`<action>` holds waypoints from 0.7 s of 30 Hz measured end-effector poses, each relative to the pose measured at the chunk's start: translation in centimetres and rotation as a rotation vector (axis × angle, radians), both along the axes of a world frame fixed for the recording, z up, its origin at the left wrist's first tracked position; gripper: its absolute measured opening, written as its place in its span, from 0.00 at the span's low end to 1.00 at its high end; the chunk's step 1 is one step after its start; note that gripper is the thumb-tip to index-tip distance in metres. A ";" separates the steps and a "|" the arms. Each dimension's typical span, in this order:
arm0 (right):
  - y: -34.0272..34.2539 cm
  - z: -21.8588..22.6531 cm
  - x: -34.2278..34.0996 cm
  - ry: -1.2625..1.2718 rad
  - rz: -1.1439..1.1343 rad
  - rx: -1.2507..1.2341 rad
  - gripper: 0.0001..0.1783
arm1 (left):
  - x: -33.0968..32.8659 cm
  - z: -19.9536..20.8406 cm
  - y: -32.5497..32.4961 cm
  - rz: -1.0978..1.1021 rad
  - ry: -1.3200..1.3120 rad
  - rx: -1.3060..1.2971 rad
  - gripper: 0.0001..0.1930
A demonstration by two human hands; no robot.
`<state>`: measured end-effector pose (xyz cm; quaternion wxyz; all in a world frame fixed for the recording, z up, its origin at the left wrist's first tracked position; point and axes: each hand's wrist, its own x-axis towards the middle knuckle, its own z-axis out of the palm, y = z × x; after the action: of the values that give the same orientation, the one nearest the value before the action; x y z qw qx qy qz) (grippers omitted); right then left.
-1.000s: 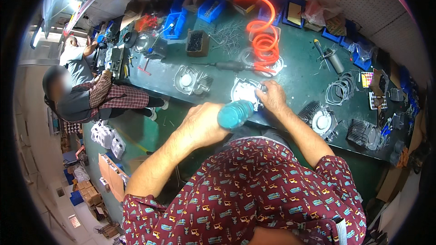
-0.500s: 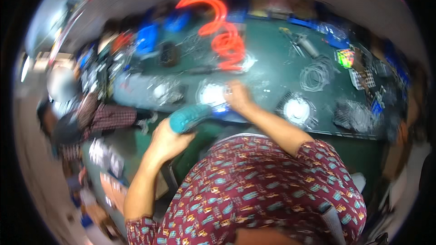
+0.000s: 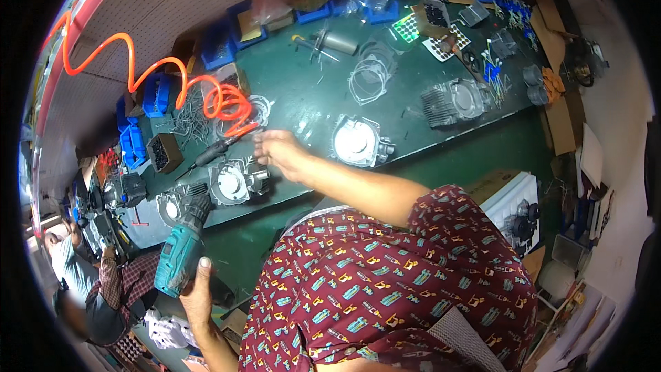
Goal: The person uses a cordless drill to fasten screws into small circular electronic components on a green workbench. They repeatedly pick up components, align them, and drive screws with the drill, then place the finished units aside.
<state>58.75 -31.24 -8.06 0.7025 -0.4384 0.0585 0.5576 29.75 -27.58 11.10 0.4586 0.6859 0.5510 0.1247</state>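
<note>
And there it is: the teal power driver (image 3: pixel 179 258) has been swung off the middle casting (image 3: pixel 231 180) and is now carried out to the left, while the whole view has been turned so that more of the table (image 3: pixel 296 89) to the right is brought in. By this, it would seem, the middle casting has been freed of the tool for the moment, its open face left bare near the table's front edge. The driver is gripped firmly by the left hand (image 3: pixel 194 296), fingers closed round the handle and thumb laid along the body, with the dark nose tilted up toward the outer casting (image 3: pixel 171 205); the two overlap in view, and whether any contact is made cannot be told. Over on the other side, the right hand (image 3: pixel 281 155) is held just past the middle casting's upper right side, fingers loosely half-curled. Nothing is plainly seen in that grasp, though a small piece could be hidden by the fingertips, and a touch on the metal cannot be confirmed. Just beyond the middle casting, the slim dark air tool (image 3: pixel 210 153) is left lying untouched, with the orange coiled hose (image 3: pixel 241 100) heaped near its end.
</note>
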 end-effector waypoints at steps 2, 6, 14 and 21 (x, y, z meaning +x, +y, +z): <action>-2.9 -0.3 0.1 -0.005 0.009 0.021 0.10 | -0.4 -1.2 0.1 -0.073 -0.046 0.002 0.24; -8.3 -0.5 -0.5 0.119 -0.040 0.093 0.08 | -1.0 -4.1 0.2 -0.197 -0.085 -0.129 0.24; -15.7 2.2 -2.0 -0.092 -0.183 -0.005 0.08 | 0.4 -6.7 -0.9 -0.353 -0.259 -0.301 0.19; -19.1 3.2 -2.3 -0.139 -0.270 -0.069 0.12 | 1.4 -7.2 -1.4 -0.424 -0.328 -0.409 0.19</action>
<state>56.45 -50.35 -4.88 0.7579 -0.4881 0.0873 0.4239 31.12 -29.00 3.95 0.6850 0.6500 0.3283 0.0220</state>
